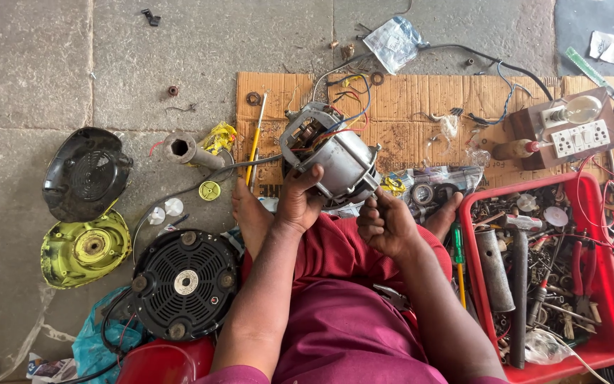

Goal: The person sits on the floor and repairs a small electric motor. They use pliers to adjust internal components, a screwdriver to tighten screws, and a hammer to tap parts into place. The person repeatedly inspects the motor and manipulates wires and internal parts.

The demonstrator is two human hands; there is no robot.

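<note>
Sat on the floor (30, 64) with legs crossed. Held a grey motor (335, 160) just past the knees, right in front of both hands. Rested partly on the brown cardboard (421, 128), with red, blue and yellow wires (342, 89) sticking up from its far end. Lay slanted, long way running from far-left to near-right.

Left hand (298, 203) wrapped round the near-left side of the motor, fingers curled up on its body, thumb against it. Touched it for sure, and sat closer than the other hand.

Right hand (386, 224) bunched up at the near-right end of the motor, fingertips pressed together as if pinching some small part there. Too small to tell what.

Over to the right, a red tray (609, 341) full of tools. Over to the left, a round black cover (185, 283) and a yellow-green cover (83, 249), well apart from the hands.
</note>
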